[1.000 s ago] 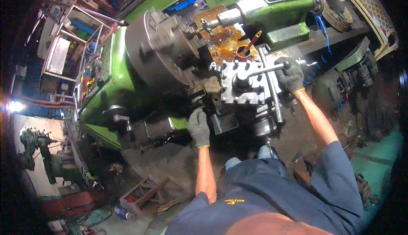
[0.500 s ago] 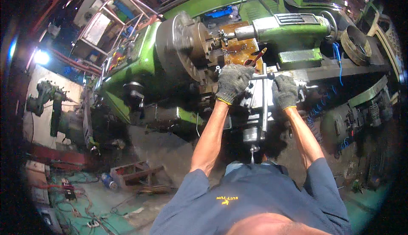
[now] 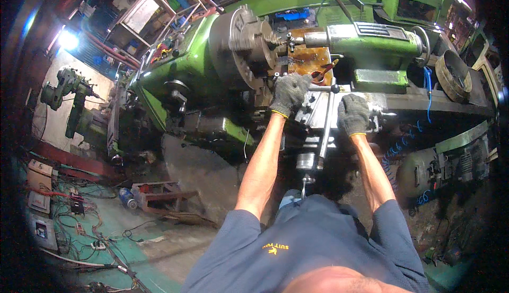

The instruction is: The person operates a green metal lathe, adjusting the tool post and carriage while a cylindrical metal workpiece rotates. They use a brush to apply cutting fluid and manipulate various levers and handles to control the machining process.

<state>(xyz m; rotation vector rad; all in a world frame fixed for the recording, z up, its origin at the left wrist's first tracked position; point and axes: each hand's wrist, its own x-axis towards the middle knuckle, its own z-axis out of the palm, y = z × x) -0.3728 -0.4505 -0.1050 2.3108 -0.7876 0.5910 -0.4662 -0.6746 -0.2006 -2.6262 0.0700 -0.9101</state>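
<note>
My left hand (image 3: 290,92), in a grey knit glove, is closed at the lathe's tool post area; what its fingers hold is hidden. Beside it a short metal lever (image 3: 320,88) ends in a black ball knob. My right hand (image 3: 353,115), gloved alike, is curled over the bright metal carriage (image 3: 374,102), its grip hidden beneath it. Between the hands a long silver bar (image 3: 327,126) slants toward my body, above a round metal collar (image 3: 305,160). Beyond my left hand, a red cup with a brush (image 3: 319,75) stands on an oily brown plate (image 3: 310,59).
The big chuck (image 3: 233,46) sits left of the green tailstock (image 3: 371,41), which has a handwheel (image 3: 422,44). A round metal pan (image 3: 453,73) lies at the right. Cables (image 3: 98,240) and a reddish frame (image 3: 164,195) lie on the floor at lower left.
The view has shifted and turned slightly. The chuck, blurred before, now looks sharper. The long silver bar leans more in the picture. Both hands remain closed in about the same places.
</note>
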